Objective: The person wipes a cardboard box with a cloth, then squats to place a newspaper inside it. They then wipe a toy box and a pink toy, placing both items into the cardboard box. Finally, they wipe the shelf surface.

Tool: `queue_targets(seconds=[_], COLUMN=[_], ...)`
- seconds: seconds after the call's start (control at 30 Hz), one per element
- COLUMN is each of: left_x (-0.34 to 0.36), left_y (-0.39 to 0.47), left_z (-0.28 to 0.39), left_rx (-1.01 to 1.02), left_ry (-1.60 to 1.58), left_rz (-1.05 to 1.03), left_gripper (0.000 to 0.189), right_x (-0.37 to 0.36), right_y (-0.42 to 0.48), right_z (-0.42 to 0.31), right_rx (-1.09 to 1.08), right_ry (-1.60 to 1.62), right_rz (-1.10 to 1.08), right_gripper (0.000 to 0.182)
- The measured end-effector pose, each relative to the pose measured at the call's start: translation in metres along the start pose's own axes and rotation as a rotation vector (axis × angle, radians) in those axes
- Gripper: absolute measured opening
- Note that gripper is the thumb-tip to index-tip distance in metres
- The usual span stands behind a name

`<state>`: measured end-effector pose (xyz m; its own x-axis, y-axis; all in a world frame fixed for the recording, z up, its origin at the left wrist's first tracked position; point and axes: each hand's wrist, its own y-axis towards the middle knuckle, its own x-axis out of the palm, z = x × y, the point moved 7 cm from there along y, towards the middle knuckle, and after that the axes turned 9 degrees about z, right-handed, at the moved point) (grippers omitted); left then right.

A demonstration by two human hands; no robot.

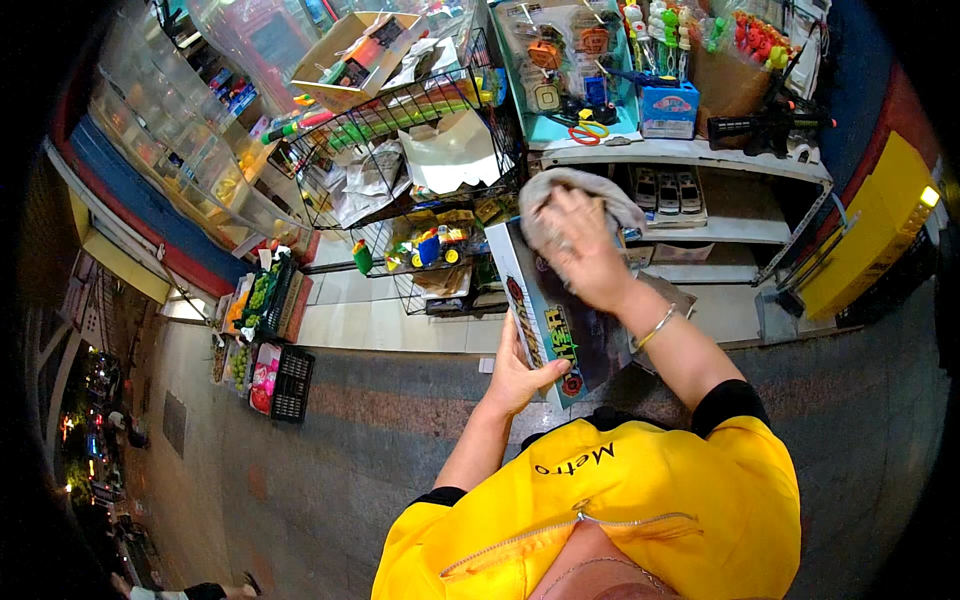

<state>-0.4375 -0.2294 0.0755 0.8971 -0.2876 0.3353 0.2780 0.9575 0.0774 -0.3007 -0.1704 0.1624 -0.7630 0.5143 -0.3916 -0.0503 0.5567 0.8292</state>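
Note:
A flat box with printed dark front and pale side is held tilted in front of my chest. My left hand grips its lower near corner, the thumb over the printed front. On the box's upper part lies my right hand, blurred, with spread fingers pressing a grey cloth. The cloth bunches around the fingertips and covers the top end of the box. Part of the box's front is hidden under my right hand and forearm.
Ahead stands a white metal shelf with boxed toy cars and scissors. A black wire rack of packaged toys is left of it. Fruit crates stand at left, a yellow cabinet at right. Someone's legs show bottom left.

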Motion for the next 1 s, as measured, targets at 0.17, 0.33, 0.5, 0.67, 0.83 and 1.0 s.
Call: queue_targets(seconds=[0.17,0.33,0.5,0.67,0.83,1.0], left_x=[-0.047,-0.026,-0.027,-0.037,-0.066,-0.061], left_y=[0.000,-0.010,-0.015,-0.008,-0.006,-0.010], left_z=[-0.026,0.003,0.012,0.002,-0.004,-0.003], left_rx=[0.077,0.099,0.167,0.173,0.205,0.219], left_ry=[0.192,-0.011,-0.011,-0.182,-0.257,-0.197], left_rz=[0.095,0.084,0.131,0.215,0.213,0.227], left_gripper=[0.094,0.089,0.091,0.084,0.084,0.077], right_x=[0.027,0.013,0.008,0.029,0.031,0.016], right_y=[-0.027,-0.007,-0.012,-0.052,-0.104,-0.132], right_z=[-0.078,-0.028,0.040,-0.025,-0.076,-0.068], right_rx=[-0.260,-0.095,0.243,0.040,0.060,-0.043], right_ry=[0.074,-0.044,0.098,0.111,0.275,0.071], right_rz=[-0.213,0.062,0.213,-0.013,-0.160,-0.228], right_gripper=[0.047,0.039,0.041,0.041,0.041,0.043])
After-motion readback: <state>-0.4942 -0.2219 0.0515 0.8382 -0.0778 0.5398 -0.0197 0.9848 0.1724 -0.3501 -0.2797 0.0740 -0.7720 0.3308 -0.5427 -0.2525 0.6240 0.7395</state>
